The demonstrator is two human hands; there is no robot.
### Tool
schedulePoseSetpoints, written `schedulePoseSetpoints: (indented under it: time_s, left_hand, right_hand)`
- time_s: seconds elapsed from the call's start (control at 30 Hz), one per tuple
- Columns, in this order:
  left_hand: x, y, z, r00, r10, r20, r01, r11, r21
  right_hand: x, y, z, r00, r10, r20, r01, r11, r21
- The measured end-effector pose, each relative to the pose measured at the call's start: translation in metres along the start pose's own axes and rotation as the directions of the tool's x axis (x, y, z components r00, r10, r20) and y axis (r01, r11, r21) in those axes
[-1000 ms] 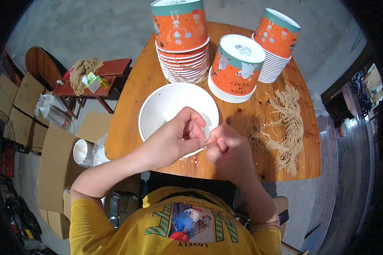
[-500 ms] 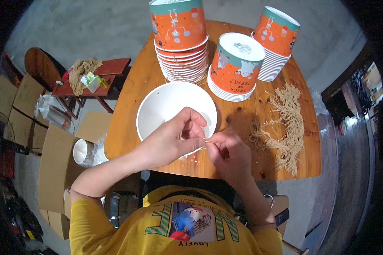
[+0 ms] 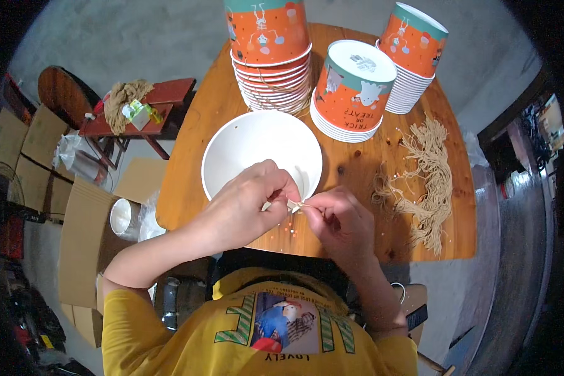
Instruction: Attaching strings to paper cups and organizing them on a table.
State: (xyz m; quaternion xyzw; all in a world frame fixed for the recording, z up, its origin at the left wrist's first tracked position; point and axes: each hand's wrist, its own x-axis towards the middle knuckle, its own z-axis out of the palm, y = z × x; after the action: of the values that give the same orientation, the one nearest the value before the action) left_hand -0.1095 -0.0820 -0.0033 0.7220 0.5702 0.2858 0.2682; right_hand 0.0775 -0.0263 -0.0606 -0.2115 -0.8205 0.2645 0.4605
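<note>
My left hand [image 3: 247,200] and my right hand [image 3: 344,219] meet fingertip to fingertip over the front of the wooden table. Both are closed in a pinch on a thin tan cord [image 3: 302,204], and its short end shows between them. Behind my left hand a white paper bucket [image 3: 232,150] lies with its open mouth toward me, the near rim partly hidden by my fingers. A small hole shows near its far rim. To the right of my right hand lies a bundle of tan cords [image 3: 433,182], with loose strands spreading leftward.
Orange and green printed paper buckets stand upside down in a tall stack [image 3: 269,37], a shorter stack [image 3: 354,94] and a far-right stack [image 3: 413,47]. Small beads [image 3: 292,231] dot the table. Cardboard [image 3: 81,238] and a red bench [image 3: 169,94] are at left.
The view has shifted slightly, so the table things sit a little higher. My left fingers have turned over somewhat at the cord, while both hands stay together on it.
</note>
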Motion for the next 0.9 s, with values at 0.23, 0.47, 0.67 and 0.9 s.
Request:
schedulePoseSetpoints:
  time_s: [0.23, 0.47, 0.67, 0.9]
  left_hand:
    - [0.000, 0.000, 0.003, 0.998, -0.021, -0.054, 0.018, 0.999, -0.042]
    - [0.000, 0.002, 0.001, 0.993, -0.099, -0.062, 0.092, 0.991, -0.098]
    - [-0.001, 0.000, 0.003, 0.996, -0.047, -0.078, 0.037, 0.991, -0.125]
    - [-0.002, 0.008, 0.004, 0.992, -0.015, -0.129, 0.006, 0.997, -0.072]
  right_hand:
    - [-0.007, 0.003, 0.001, 1.000, -0.011, 0.004, 0.011, 0.994, -0.106]
    - [-0.008, 0.000, 0.002, 0.998, -0.043, -0.037, 0.038, 0.993, -0.108]
    - [-0.007, -0.009, 0.001, 0.996, 0.090, 0.010, -0.090, 0.995, -0.052]
    - [-0.004, -0.010, 0.007, 1.000, 0.005, 0.009, -0.002, 0.962, -0.274]
